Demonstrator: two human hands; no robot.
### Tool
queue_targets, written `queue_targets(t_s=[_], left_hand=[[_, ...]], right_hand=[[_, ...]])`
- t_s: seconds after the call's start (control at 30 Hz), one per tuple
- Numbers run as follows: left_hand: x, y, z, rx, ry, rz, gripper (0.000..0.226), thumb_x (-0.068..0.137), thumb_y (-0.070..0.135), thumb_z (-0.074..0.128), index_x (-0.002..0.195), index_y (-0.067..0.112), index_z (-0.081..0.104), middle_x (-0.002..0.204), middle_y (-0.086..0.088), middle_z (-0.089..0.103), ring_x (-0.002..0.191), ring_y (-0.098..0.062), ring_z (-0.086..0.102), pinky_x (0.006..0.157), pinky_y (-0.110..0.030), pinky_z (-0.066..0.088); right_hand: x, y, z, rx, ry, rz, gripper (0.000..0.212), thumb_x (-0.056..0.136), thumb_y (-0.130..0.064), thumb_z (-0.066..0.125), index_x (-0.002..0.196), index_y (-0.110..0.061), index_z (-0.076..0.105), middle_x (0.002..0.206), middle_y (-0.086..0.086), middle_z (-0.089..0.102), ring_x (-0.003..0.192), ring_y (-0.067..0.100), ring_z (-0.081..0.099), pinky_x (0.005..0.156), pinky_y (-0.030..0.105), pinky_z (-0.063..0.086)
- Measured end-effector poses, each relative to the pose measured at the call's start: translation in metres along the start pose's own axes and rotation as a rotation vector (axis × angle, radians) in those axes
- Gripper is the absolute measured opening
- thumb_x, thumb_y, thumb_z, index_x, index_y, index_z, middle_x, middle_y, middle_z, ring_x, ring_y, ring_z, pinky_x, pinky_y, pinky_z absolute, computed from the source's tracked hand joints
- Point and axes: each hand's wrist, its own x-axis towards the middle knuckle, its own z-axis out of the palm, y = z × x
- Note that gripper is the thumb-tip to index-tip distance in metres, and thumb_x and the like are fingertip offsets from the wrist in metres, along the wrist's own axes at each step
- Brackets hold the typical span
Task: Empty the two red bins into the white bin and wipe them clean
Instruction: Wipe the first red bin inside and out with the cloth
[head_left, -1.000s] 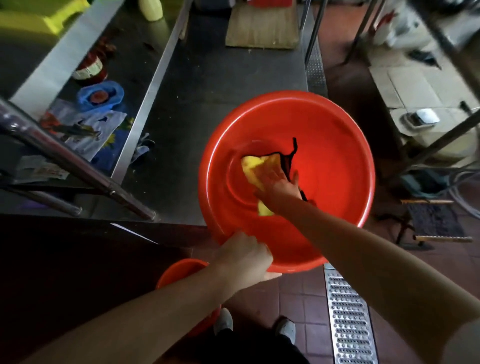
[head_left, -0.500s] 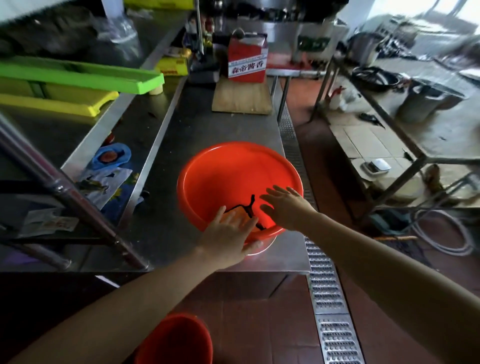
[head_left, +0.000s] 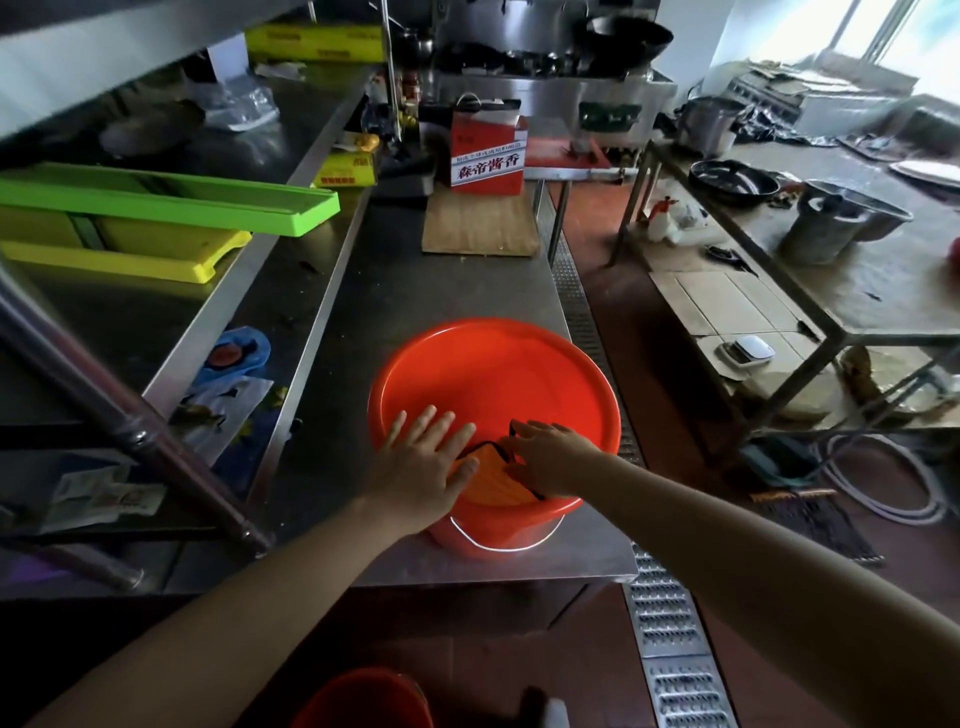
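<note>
1. A red bin (head_left: 493, 384) stands upright on the steel tabletop (head_left: 415, 291), close to its near edge, with its mouth facing up.
2. The left hand (head_left: 421, 467) lies flat over the bin's near rim, fingers straight and spread, holding nothing.
3. The right hand (head_left: 545, 457) reaches into the bin at the near wall, fingers bent onto a yellow-orange cloth (head_left: 488, 478) with a dark border; whether it actually grips the cloth I cannot tell.
4. The cloth lies against the inner near wall, between the two hands and touching both.
5. A second red bin (head_left: 363, 699) shows at the bottom edge, down by the floor below the tabletop.
6. Farther along the tabletop lie a wooden board (head_left: 480, 226) and, at its far end, a red carton (head_left: 485, 156) with white lettering.
</note>
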Motion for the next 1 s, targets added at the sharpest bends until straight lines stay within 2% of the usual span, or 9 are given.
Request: queue_targets(t_s=[0.13,0.23,0.3,0.43,0.57,0.67,0.77,0.9,1.0], left_hand=[[0.003,-0.011,0.003,0.015,-0.012,0.073,0.07,0.094,0.07,0.003,0.153,0.037,0.023,0.162,0.002,0.023,0.151,-0.02,0.004,0.12,-0.053,-0.001],[-0.011,-0.011,0.016,0.071,0.057,0.255,0.076,0.09,0.079,0.022,0.151,0.034,0.032,0.158,0.001,0.032,0.151,-0.021,0.012,0.118,-0.058,0.007],[-0.018,-0.01,0.021,0.094,0.065,0.372,0.081,0.086,0.082,0.033,0.146,0.03,0.041,0.155,-0.001,0.038,0.149,-0.023,0.019,0.115,-0.062,0.013],[-0.019,0.005,0.028,0.042,0.174,0.462,0.058,0.092,0.069,0.047,0.126,0.025,0.062,0.144,0.001,0.053,0.145,-0.022,0.03,0.109,-0.068,0.02],[-0.02,0.037,0.04,-0.006,0.246,0.417,0.051,0.092,0.065,0.051,0.113,0.022,0.067,0.142,0.001,0.055,0.145,-0.023,0.03,0.108,-0.071,0.018],[-0.014,0.047,0.038,-0.001,0.237,0.36,0.06,0.09,0.069,0.049,0.127,0.024,0.062,0.146,-0.002,0.051,0.146,-0.024,0.029,0.109,-0.07,0.019],[-0.01,0.042,0.026,-0.028,0.167,0.277,0.07,0.092,0.068,0.043,0.146,0.024,0.045,0.154,-0.005,0.04,0.148,-0.025,0.022,0.112,-0.065,0.019],[0.004,0.017,0.005,-0.012,0.132,0.128,0.06,0.097,0.054,0.041,0.147,0.022,0.044,0.158,-0.007,0.032,0.149,-0.025,0.018,0.113,-0.06,0.021],[0.021,-0.004,-0.005,0.053,0.044,-0.041,0.057,0.097,0.051,0.039,0.148,0.023,0.043,0.16,-0.011,0.027,0.15,-0.028,0.014,0.114,-0.059,0.02]], right_hand=[[0.02,-0.01,-0.005,0.02,-0.065,-0.06,0.055,0.103,-0.053,0.038,0.153,-0.03,0.036,0.158,0.005,0.035,0.145,0.027,0.034,0.115,0.047,0.034],[0.02,-0.006,0.0,0.031,-0.047,-0.141,0.057,0.103,-0.053,0.037,0.154,-0.028,0.032,0.156,0.003,0.038,0.143,0.026,0.037,0.113,0.045,0.036],[0.015,0.0,0.006,-0.016,-0.082,-0.174,0.059,0.104,-0.052,0.036,0.156,-0.026,0.026,0.159,0.006,0.031,0.146,0.028,0.032,0.115,0.047,0.033],[0.008,0.016,0.019,-0.08,-0.161,-0.22,0.063,0.104,-0.051,0.035,0.159,-0.023,0.02,0.165,0.011,0.014,0.151,0.031,0.018,0.118,0.049,0.028],[0.005,0.035,0.025,-0.118,-0.125,-0.281,0.066,0.103,-0.054,0.035,0.159,-0.023,0.019,0.166,0.01,0.014,0.151,0.031,0.015,0.119,0.047,0.026],[0.011,0.043,0.024,-0.139,-0.169,-0.319,0.067,0.103,-0.055,0.035,0.16,-0.023,0.016,0.166,0.009,0.012,0.153,0.03,0.009,0.12,0.048,0.024],[0.027,0.039,0.021,-0.14,-0.209,-0.309,0.07,0.102,-0.056,0.036,0.16,-0.023,0.013,0.165,0.015,0.009,0.152,0.032,0.011,0.12,0.048,0.022],[0.058,0.02,0.019,-0.187,-0.24,-0.338,0.071,0.103,-0.045,0.044,0.16,-0.017,0.011,0.162,0.017,0.015,0.149,0.036,0.018,0.117,0.048,0.023],[0.088,0.002,0.03,-0.152,-0.309,-0.247,0.077,0.101,-0.042,0.051,0.16,-0.02,0.007,0.165,0.013,0.01,0.15,0.034,0.014,0.118,0.053,0.024]])
